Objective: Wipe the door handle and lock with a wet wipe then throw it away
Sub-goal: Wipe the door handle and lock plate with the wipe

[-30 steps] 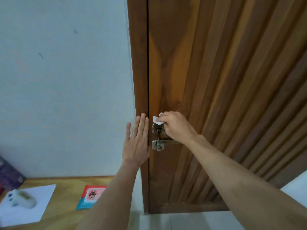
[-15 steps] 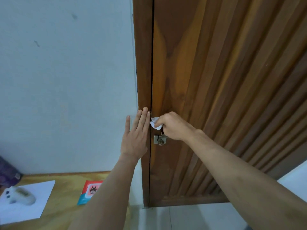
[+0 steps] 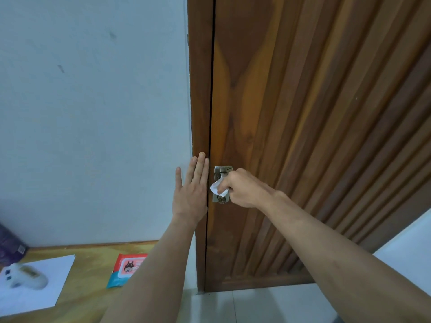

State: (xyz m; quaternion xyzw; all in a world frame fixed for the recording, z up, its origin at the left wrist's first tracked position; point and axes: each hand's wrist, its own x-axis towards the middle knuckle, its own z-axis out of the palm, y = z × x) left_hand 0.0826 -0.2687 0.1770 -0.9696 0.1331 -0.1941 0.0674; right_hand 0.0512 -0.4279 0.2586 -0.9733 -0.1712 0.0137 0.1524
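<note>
A metal lock plate [image 3: 222,171] sits on the brown wooden door [image 3: 303,113], close to the door's left edge. My right hand [image 3: 245,190] grips a crumpled white wet wipe [image 3: 218,188] and holds it against the middle of the lock plate, hiding the handle behind the fingers. A round keyhole piece [image 3: 221,199] shows just below the wipe. My left hand [image 3: 191,194] lies flat with straight fingers on the door frame [image 3: 200,89], just left of the lock.
A wooden table [image 3: 88,276] stands at the lower left against the pale wall [image 3: 93,113]. On it lie a red and blue wet wipe pack [image 3: 127,269], a white sheet of paper [image 3: 46,297] and a white handheld device [image 3: 25,276]. White floor tiles [image 3: 256,306] run below the door.
My right hand has slid the wipe downward on the lock plate, uncovering the plate's top. The left hand has stayed flat on the door frame.
</note>
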